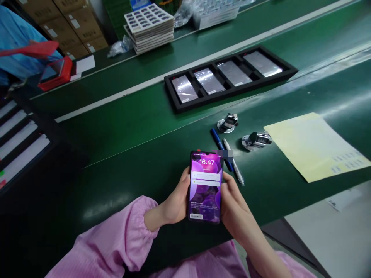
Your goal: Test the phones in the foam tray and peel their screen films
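Black-edged phone (205,188), its lit screen (205,195) purple and pink

Noted purple-pink circles on phone (205,195), green on table (139,166), pink on left sleeve (124,233), pale yellow on right sheet (307,143).

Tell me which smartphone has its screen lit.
The smartphone between the left hand and right hand: it shows 16:47 on purple, while the phones in the black tray look grey.
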A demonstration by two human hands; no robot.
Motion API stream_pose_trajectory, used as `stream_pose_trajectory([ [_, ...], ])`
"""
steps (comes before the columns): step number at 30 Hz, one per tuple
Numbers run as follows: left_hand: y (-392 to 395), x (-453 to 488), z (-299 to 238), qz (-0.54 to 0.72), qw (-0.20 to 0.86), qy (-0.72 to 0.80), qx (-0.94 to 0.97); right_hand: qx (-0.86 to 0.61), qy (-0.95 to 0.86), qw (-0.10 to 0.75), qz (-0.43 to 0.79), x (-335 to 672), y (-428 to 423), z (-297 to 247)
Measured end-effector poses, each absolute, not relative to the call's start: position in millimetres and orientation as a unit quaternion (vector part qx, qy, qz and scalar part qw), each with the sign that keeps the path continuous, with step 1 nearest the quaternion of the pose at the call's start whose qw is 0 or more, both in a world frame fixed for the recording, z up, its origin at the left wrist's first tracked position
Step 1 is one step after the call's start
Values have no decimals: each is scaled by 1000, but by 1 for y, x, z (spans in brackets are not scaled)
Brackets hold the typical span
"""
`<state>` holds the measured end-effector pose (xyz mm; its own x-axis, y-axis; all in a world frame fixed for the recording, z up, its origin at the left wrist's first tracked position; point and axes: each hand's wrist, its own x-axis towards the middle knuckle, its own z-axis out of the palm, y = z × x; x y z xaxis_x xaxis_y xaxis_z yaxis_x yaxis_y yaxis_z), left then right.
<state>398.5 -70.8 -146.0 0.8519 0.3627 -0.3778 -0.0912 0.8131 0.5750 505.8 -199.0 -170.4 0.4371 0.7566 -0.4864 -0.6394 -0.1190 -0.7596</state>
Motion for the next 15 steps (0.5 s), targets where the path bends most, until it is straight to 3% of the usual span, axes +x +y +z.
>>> stream_pose_trajectory([
  [9, -71, 401, -144, 129, 922, 232, 283, -530, -83, 655, 532, 506, -206, -161],
  [15, -71, 401, -143, 124, 928, 232, 262, -637, -181, 636, 397, 523, -215, -155],
])
